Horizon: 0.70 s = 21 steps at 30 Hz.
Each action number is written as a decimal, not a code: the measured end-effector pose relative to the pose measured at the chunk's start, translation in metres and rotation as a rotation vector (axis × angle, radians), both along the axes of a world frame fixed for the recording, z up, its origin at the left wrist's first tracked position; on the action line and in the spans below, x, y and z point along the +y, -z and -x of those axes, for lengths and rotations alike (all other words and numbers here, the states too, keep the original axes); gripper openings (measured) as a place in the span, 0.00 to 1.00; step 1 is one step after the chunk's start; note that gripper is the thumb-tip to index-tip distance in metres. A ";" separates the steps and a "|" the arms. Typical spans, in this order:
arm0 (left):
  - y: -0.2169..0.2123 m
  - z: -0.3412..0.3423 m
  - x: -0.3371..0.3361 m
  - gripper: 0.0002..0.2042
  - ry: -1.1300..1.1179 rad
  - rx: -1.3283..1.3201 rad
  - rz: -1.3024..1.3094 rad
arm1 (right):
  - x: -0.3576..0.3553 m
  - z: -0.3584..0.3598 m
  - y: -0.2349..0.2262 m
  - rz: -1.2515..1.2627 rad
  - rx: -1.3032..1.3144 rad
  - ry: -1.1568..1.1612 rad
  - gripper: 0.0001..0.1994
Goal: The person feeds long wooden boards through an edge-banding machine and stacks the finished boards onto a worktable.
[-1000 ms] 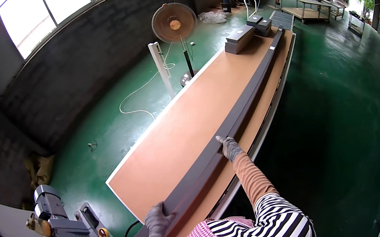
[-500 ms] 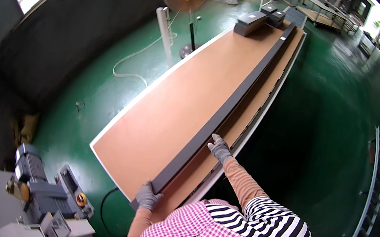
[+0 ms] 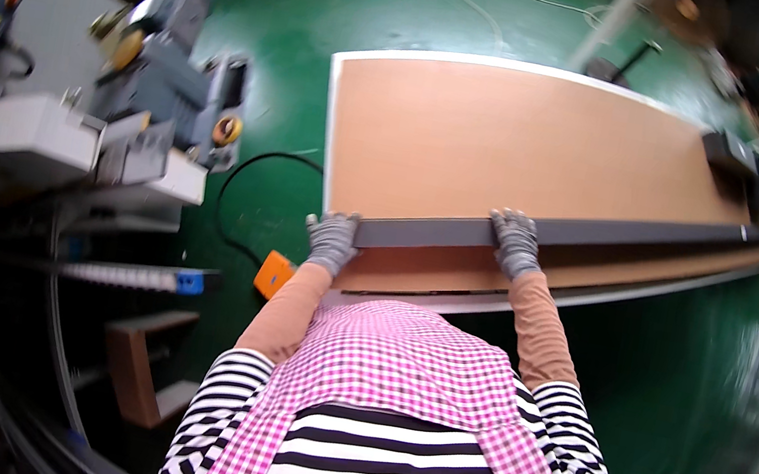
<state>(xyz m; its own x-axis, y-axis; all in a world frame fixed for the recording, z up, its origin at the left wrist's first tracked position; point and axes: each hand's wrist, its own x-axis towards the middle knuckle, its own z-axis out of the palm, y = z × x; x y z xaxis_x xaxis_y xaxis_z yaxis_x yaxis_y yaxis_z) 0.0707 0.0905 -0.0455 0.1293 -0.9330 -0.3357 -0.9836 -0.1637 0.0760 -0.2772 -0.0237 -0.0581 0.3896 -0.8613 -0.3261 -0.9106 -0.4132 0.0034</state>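
A long dark grey bar (image 3: pixel 431 232) lies lengthwise on the low table's tan top (image 3: pixel 518 140), near the side closest to me. My left hand (image 3: pixel 334 241), in a grey glove, is closed round its left end, at the table's left edge. Farther along to the right, my gloved right hand (image 3: pixel 514 245) grips the same bar, its fingers over the top and the thumb hidden. A strip of tan surface shows between the bar and my apron.
Grey blocks (image 3: pixel 731 155) sit on the table's far right end. Left of it stands a grey machine with a motor (image 3: pixel 173 3). An orange foot pedal (image 3: pixel 273 274) lies on the green floor, its black cable (image 3: pixel 222 199) curving nearby. A white post (image 3: pixel 608 24) rises behind the table.
My view has swung left, so the table now runs across it and the machine shows more fully. My right hand has come onto the bar; the left stays at its end.
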 end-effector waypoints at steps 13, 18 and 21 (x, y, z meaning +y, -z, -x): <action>0.024 0.016 -0.011 0.27 -0.035 0.050 -0.014 | -0.032 0.004 0.001 -0.073 0.087 -0.064 0.36; 0.015 0.013 -0.017 0.20 -0.064 0.103 -0.069 | -0.031 0.002 0.006 -0.036 0.115 -0.069 0.34; 0.016 0.014 -0.015 0.14 -0.019 0.072 0.005 | -0.029 0.002 0.006 0.004 0.168 -0.074 0.31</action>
